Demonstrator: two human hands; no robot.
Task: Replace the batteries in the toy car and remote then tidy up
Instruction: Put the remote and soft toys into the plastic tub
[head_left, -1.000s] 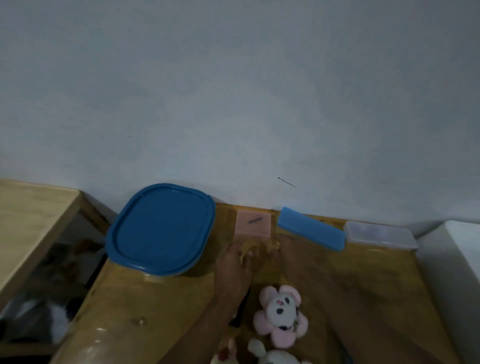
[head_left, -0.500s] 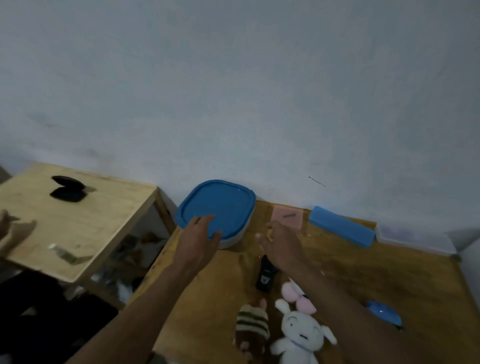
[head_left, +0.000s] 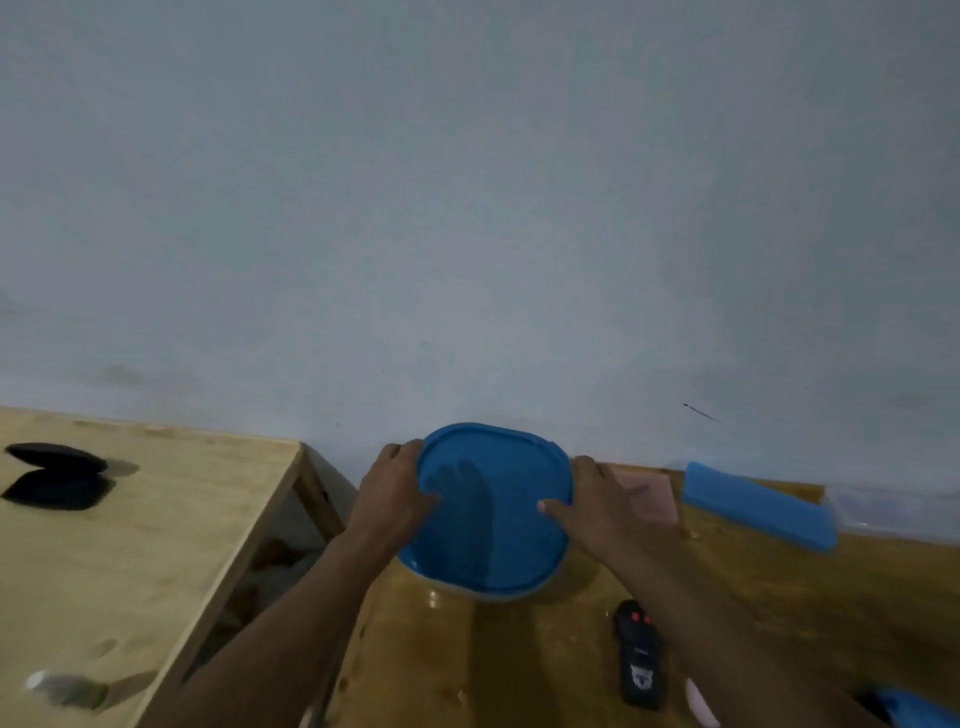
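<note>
While both hands clasp the blue-lidded container (head_left: 493, 525) at the rear of the table (head_left: 779, 597), the left hand (head_left: 392, 493) curls round its left rim and the right hand (head_left: 597, 506) round its right rim, with both thumbs on the lid. The black remote (head_left: 640, 657) lies flat beside the right forearm. A blue shape (head_left: 906, 704), cropped at the lower right corner, is possibly the toy car.

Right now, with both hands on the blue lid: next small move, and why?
Probably pull the blue lid up and off. The left hand and right hand grip its opposite edges, thumbs on top, and it looks seated. The remote lies loose nearby, likely to be put away.
</note>
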